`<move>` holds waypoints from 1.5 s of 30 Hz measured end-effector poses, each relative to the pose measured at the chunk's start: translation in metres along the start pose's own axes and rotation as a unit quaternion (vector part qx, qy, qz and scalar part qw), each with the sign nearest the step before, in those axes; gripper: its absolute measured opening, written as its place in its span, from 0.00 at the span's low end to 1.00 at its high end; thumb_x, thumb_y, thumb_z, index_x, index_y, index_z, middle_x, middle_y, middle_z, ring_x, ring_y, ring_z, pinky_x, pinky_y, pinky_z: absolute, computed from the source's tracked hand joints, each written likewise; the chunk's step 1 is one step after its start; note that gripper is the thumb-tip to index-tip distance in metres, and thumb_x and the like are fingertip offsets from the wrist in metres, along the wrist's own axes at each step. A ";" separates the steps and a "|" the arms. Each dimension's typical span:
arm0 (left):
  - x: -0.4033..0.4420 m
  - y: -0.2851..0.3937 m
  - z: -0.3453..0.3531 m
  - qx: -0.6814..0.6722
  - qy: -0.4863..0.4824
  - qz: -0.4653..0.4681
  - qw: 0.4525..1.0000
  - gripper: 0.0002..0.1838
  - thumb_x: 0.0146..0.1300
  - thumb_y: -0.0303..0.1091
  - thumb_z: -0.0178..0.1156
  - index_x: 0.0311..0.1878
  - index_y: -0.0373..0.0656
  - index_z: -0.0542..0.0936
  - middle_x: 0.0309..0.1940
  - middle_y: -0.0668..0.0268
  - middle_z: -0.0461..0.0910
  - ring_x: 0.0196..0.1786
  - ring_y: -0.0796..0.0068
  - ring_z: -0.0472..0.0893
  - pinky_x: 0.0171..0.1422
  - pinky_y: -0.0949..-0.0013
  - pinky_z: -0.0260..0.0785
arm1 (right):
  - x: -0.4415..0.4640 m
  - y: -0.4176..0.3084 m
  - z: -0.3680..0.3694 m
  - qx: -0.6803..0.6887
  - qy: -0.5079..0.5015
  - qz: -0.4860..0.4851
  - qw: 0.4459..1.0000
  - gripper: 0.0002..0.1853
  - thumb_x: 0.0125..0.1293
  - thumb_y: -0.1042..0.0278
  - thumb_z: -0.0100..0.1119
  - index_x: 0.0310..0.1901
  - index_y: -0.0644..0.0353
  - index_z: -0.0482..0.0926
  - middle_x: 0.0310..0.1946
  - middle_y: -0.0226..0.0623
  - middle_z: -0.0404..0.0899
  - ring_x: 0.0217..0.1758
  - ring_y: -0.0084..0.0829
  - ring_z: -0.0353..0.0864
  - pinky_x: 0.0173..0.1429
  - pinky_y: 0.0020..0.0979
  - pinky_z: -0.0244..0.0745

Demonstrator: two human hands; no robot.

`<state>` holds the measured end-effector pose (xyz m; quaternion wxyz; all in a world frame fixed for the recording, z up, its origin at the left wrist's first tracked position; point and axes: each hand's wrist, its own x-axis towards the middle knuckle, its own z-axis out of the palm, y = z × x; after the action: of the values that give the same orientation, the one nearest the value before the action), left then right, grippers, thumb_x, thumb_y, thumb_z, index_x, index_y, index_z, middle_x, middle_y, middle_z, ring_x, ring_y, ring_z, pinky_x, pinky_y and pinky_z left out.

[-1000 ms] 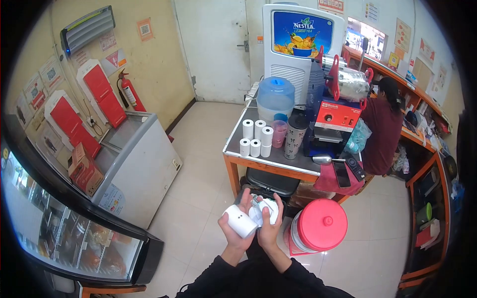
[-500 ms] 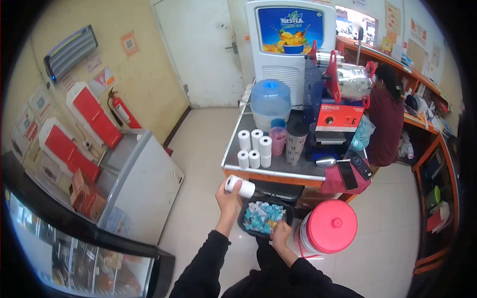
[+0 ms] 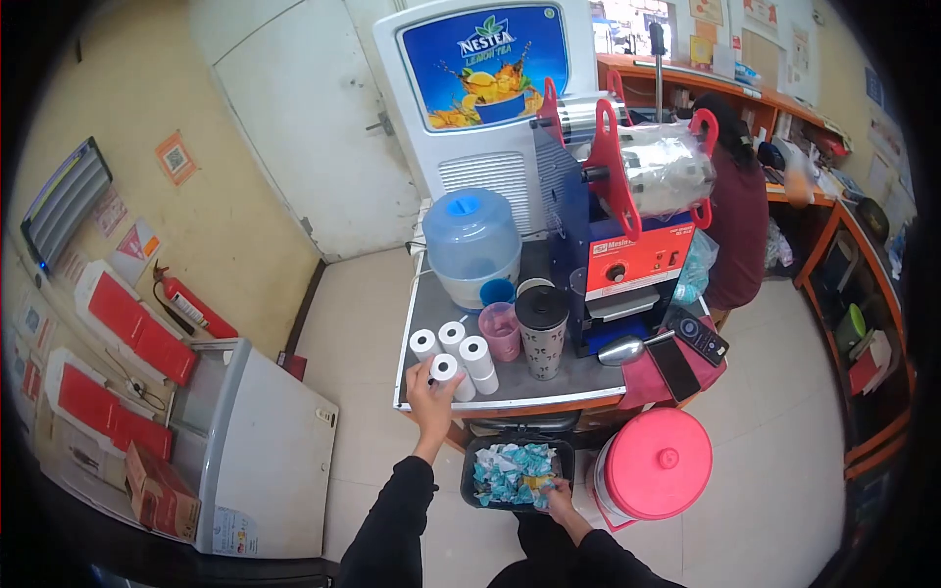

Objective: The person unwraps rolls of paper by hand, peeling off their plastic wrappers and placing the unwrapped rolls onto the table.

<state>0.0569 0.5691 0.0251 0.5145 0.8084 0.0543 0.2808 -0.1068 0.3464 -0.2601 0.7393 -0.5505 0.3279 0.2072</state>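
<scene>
My left hand (image 3: 430,397) has its fingers wrapped round a white paper roll (image 3: 444,367) at the table's front left corner. Beside it stand several other white paper rolls (image 3: 477,358), some stacked. Lower down, my right hand (image 3: 562,498) is at the right rim of a black bin (image 3: 567,457) full of blue and white scraps (image 3: 510,470). Its fingers look closed, and what they grip is too small to make out. A pink cup (image 3: 501,333) and a patterned tumbler (image 3: 544,343) are right of the rolls.
The table (image 3: 578,394) also bears a water container (image 3: 472,255), a sealing machine (image 3: 627,265), a metal scoop (image 3: 621,351) and a phone (image 3: 673,368). A red-lidded bucket (image 3: 657,475) is on the floor. A seated person (image 3: 740,225) is beyond, a freezer (image 3: 265,461) at left.
My left hand has carried a roll from above the bin up to the rolls on the table. My right hand stays at the bin's edge. The view has turned and moved closer to the table.
</scene>
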 end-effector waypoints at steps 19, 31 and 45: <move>0.005 -0.002 -0.006 0.040 -0.042 0.084 0.995 0.22 0.53 0.23 0.70 0.52 0.39 0.76 0.56 0.57 0.71 0.54 0.62 0.78 0.48 0.68 0.79 | -0.040 -0.539 -0.146 -0.148 0.318 -0.680 0.644 0.10 0.70 0.72 0.46 0.45 0.66 0.77 0.35 0.36 0.78 0.41 0.28 0.77 0.48 0.31 0.73; -0.003 -0.002 -0.004 0.104 -0.054 0.070 0.991 0.29 0.52 0.23 0.71 0.58 0.40 0.70 0.56 0.55 0.67 0.55 0.61 0.77 0.48 0.67 0.83 | 0.175 -0.564 -0.220 0.003 0.194 -0.436 0.879 0.18 0.68 0.64 0.53 0.54 0.67 0.74 0.44 0.39 0.81 0.48 0.31 0.80 0.50 0.34 0.74; 0.010 0.019 -0.017 0.313 -0.078 0.130 0.937 0.29 0.52 0.42 0.72 0.56 0.47 0.73 0.66 0.49 0.59 0.57 0.48 0.67 0.57 0.53 0.64 | 0.187 -0.559 -0.196 -0.025 0.276 -0.545 0.791 0.21 0.66 0.64 0.57 0.57 0.68 0.73 0.48 0.41 0.80 0.51 0.33 0.80 0.54 0.34 0.74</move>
<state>0.0527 0.5778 0.0513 0.1970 0.9481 -0.0062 0.2495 0.3462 -0.0220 -0.0492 0.5935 -0.6901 0.1587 -0.3825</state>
